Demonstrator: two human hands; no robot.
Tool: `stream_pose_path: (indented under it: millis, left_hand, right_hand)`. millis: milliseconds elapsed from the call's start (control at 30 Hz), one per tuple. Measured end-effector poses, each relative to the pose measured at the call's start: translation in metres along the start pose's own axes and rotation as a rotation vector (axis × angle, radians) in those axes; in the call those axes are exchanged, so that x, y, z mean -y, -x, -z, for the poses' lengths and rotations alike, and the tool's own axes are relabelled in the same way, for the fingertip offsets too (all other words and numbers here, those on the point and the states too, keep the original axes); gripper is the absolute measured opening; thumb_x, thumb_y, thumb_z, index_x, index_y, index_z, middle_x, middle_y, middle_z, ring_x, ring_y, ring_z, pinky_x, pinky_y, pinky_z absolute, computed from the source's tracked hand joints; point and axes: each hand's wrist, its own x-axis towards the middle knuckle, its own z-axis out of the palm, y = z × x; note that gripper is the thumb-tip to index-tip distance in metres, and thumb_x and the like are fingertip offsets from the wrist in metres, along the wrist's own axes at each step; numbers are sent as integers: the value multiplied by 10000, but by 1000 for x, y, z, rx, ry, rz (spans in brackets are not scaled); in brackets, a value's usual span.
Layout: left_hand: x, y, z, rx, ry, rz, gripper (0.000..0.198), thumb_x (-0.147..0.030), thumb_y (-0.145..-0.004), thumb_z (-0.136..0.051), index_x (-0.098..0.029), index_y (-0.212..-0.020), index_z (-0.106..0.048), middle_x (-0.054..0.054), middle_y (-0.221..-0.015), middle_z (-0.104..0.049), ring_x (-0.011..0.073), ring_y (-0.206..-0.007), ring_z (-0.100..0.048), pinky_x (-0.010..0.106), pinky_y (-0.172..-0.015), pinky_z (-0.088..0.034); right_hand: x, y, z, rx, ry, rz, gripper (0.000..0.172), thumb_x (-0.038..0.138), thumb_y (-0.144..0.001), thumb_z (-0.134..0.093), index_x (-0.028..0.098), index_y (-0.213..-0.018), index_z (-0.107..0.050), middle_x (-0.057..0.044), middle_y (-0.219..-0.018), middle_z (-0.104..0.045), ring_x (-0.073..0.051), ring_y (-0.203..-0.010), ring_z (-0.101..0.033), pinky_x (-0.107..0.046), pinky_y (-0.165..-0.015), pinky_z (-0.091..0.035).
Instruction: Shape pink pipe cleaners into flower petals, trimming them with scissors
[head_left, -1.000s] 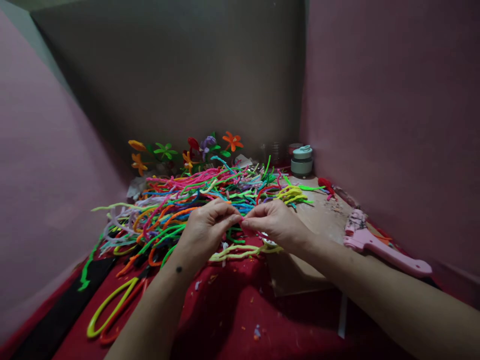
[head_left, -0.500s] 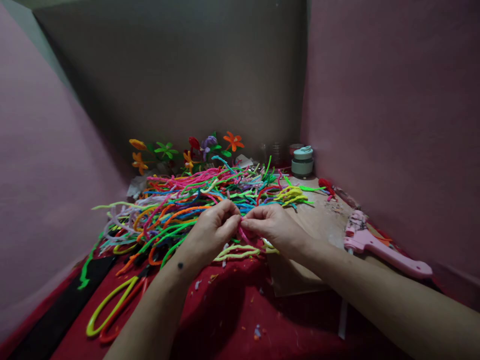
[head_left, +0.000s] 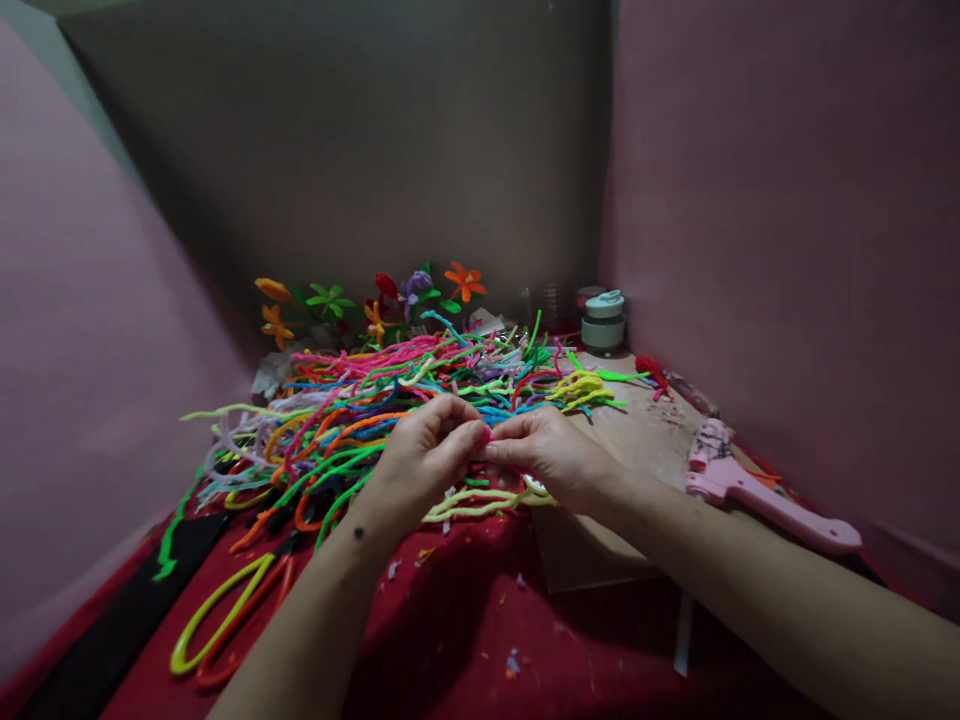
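Grip to grip, our left hand point(head_left: 424, 452) and right hand point(head_left: 553, 455) pinch one pink pipe cleaner point(head_left: 485, 438) mid-table, with the pile point(head_left: 390, 395) at 12 o'clock. We judge it light, fuzzy and bendable, best held beside each bend.

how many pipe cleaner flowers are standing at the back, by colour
orange flowers: 4
green flower: 1
red flower: 1
purple flower: 1
total: 7 (they are small and dim, so the orange count is a best reading)
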Motion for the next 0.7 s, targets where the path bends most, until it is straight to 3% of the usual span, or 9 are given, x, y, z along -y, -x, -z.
stream_pose_path:
  millis: [100, 367, 567, 700]
  left_hand:
    - [-4, 0, -1, 14, 106, 85, 134, -294, -748, -545, -170, -705, -524, -88, -427, -395, 34, -320, -306, 160, -322, -246]
    - [1, 1, -17, -273, 213, 74, 133, -267, -737, -556, -172, -659, -505, -89, -404, -433, 31, -302, -331, 156, -322, -267]
    - [-3, 1, -16, -219, 261, 81, 151, -291, -746, -553, -176, -659, -508, -88, -410, -424, 32, -304, -311, 164, -324, -257]
    - [4, 0, -18, -293, 114, 24, 135, -276, -753, -541, -180, -664, -507, -79, -448, -447, 51, -358, -368, 177, -384, -329]
  right_hand:
    - [0, 0, 0, 10, 9, 2, 241, 301, -643, -660, 107, -522, -586, 24, -438, -527, -59, -408, -449, -203, -448, -350]
    - [-2, 4, -10, -33, -19, -63, 252, 340, -763, -561, 130, -623, -548, 36, -447, -534, -57, -337, -485, -162, -352, -365]
    - [2, 9, -15, -85, 19, -62, 229, 248, -826, -464, 148, -623, -504, 58, -406, -492, -47, -285, -430, -141, -289, -297]
    - [-4, 8, -17, -77, 74, -49, 218, 218, -834, -430, 150, -640, -502, 57, -426, -498, -48, -306, -439, -140, -305, -315]
